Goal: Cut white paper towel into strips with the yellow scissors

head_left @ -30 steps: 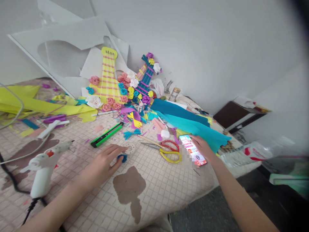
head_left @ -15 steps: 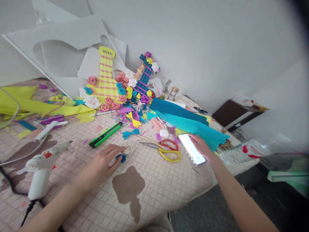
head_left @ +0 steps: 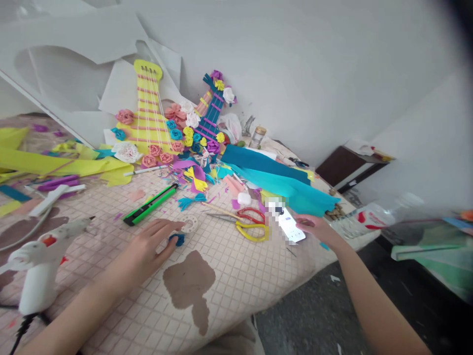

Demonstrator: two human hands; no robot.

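My left hand (head_left: pixel 150 249) rests on the cloth, with a small dark blue crumpled paper flower (head_left: pixel 178 240) between thumb and fingers. Its fingertips lie by a white plastic ring with holes (head_left: pixel 190 223). On the other side, my right hand (head_left: pixel 314 229) is at the right edge of a lit phone (head_left: pixel 291 227) lying flat, fingers stretched toward the screen. Part of the phone is blurred by pixels. Beside the phone lie scissors with red and yellow handles (head_left: pixel 251 231). A green box cutter (head_left: pixel 151 204) is beyond my left hand.
A white glue gun (head_left: pixel 42 268) stands at left with its cord. Yellow (head_left: pixel 148 118) and blue (head_left: pixel 210 116) paper guitars with paper flowers lean at the back. Teal crepe paper (head_left: pixel 284 190) spreads at right, near a clear plastic bottle (head_left: pixel 373 217). The table's edge (head_left: pixel 281 296) runs along the front right.
My right hand has drawn back from over the phone to its right edge, and the screen content differs. My left hand stays by the blue flower. The whole view has shifted slightly.
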